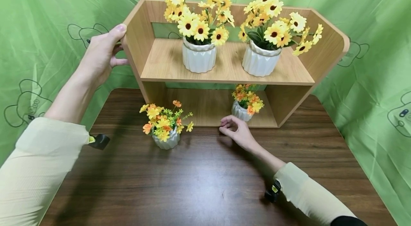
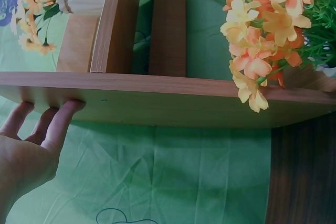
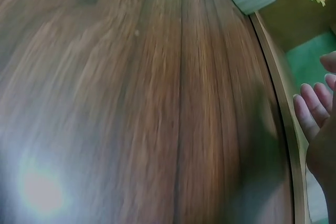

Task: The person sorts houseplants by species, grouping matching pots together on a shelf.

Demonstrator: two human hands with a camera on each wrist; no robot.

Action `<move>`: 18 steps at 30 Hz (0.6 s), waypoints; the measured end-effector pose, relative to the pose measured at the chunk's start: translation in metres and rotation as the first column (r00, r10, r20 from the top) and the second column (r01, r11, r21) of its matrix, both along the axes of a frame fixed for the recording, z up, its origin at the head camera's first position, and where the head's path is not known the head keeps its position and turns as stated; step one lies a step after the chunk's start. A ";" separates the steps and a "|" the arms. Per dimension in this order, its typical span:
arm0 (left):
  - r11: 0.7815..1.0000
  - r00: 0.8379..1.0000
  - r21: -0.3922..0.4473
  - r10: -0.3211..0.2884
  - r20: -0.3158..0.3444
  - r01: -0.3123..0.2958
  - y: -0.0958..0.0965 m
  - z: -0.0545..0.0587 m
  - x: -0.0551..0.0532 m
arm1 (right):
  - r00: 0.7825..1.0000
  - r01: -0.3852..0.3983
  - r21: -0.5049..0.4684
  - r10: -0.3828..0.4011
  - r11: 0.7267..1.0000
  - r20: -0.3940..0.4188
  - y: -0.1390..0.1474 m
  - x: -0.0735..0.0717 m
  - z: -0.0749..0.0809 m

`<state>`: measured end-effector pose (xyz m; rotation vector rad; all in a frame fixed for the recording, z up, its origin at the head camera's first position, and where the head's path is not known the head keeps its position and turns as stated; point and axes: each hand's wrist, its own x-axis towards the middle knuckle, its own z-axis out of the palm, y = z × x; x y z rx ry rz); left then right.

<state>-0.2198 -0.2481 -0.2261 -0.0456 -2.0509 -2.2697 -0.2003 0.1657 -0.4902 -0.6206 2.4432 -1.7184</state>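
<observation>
My left hand [image 1: 101,53] touches the outer face of the left side panel of a light wooden two-tier shelf [image 1: 228,80], its fingertips on the wood in the left wrist view. My right hand [image 1: 239,133] is at the lower shelf's front edge, fingers loosely bent and holding nothing. Just behind it, a small white pot [image 1: 241,111] of orange and yellow flowers stands on the lower tier. A similar white pot [image 1: 167,139] with orange and yellow flowers [image 1: 163,121] sits on the table before the shelf's left part.
Two larger white pots, a left one [image 1: 199,56] and a right one [image 1: 260,60], stand on the upper tier with yellow daisy-like flowers. The dark wooden table [image 1: 192,183] carries the shelf. Green cloth [image 1: 379,76] hangs behind and at the sides.
</observation>
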 end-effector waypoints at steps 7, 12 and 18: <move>1.000 1.000 0.005 0.004 -0.001 -0.004 -0.001 -0.001 0.000 | 0.997 -0.055 -0.030 0.056 0.998 0.044 -0.025 0.002 0.000; 1.000 1.000 0.003 0.013 -0.008 -0.013 0.000 -0.001 0.000 | 0.992 -0.092 -0.073 0.098 0.993 0.076 -0.043 0.004 -0.002; 1.000 1.000 0.007 0.014 -0.013 -0.014 0.001 -0.001 0.000 | 0.982 -0.134 -0.131 0.150 0.982 0.113 -0.066 0.008 -0.003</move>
